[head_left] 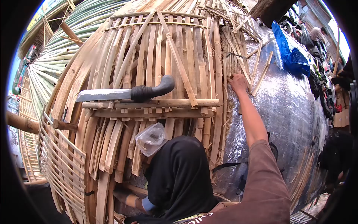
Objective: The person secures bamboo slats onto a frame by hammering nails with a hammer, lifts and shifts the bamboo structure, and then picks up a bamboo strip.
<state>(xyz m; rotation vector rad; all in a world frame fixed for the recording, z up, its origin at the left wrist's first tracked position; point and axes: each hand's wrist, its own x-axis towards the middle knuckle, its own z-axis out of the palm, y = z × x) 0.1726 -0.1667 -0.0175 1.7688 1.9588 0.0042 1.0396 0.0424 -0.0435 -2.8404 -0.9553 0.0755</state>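
Observation:
My right arm reaches forward, and my right hand (238,82) is at the edge of a bundle of thin bamboo strips (232,64). Its fingers are curled down among the strips; what they pinch, if anything, is hidden. Short split bamboo pieces (262,74) lie just right of the hand. My left hand is out of view. A large knife (106,95) with a dark, curved handle lies across a bamboo lattice panel (186,48), blade pointing left. The panel's near crosspiece (149,103) runs below the knife.
A clear plastic container (151,139) rests on bamboo slats beside black cloth (182,175). Silvery sheeting (283,108) covers the right side, with a blue tarp (292,56) farther back. Green bamboo poles (56,67) fan out at left, near a smaller lattice (63,160).

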